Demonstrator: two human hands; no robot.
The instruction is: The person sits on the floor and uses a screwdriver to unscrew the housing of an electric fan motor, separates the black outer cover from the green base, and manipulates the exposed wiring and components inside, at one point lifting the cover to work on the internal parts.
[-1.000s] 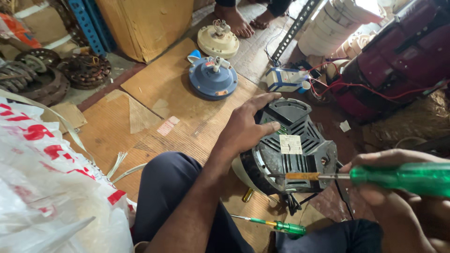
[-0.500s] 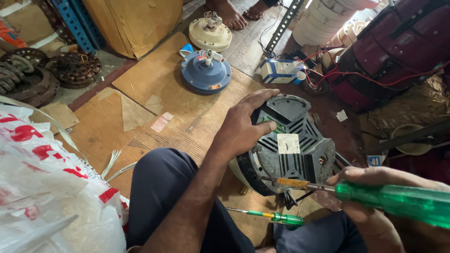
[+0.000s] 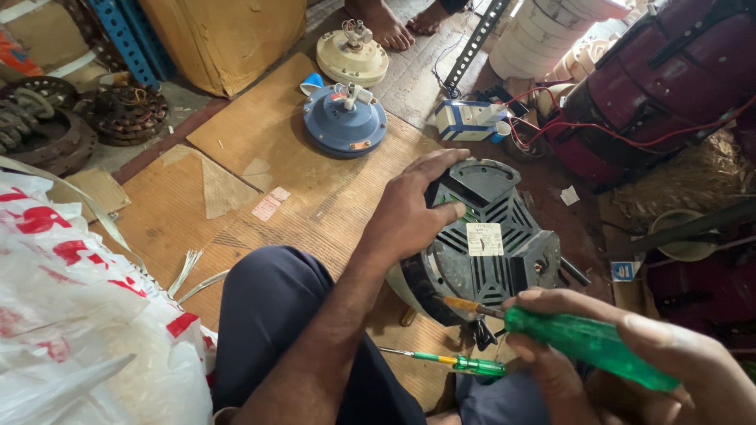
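Since half a second ago the left hand [image 3: 409, 216] has kept its place, fingers spread and pressed flat over the near left rim of the dark grey motor housing [image 3: 492, 244], clasping its edge rather than closing round anything, while the right hand [image 3: 630, 358] has slid the big green-handled screwdriver [image 3: 583, 338] slightly lower, its yellow-collared tip now meeting the housing's lower rim just left of that fist; the fist is wrapped tight round the handle. Far left of the left hand lies a crumpled white plastic bag with red print [image 3: 71, 315], its edge crowding the person's knee, and beyond it rusty motor cores [image 3: 118, 114] sit by a blue rack. Left of and above the left hand the cardboard sheet [image 3: 260, 165] offers the only bare stretch, with a small pale pink slip [image 3: 270, 204] lying flat on it. Above the left hand rest a round blue fan motor [image 3: 345, 120] and a cream one [image 3: 352, 53]; to their right a small white and blue box [image 3: 468, 120] trails red wires. Under the left hand's fingertips a square white label [image 3: 485, 239] sits mid-housing. Below the right hand's tip a thin green tester screwdriver [image 3: 453, 362] lies loose on the cardboard. Right of the housing a maroon machine [image 3: 669, 86] closes that side
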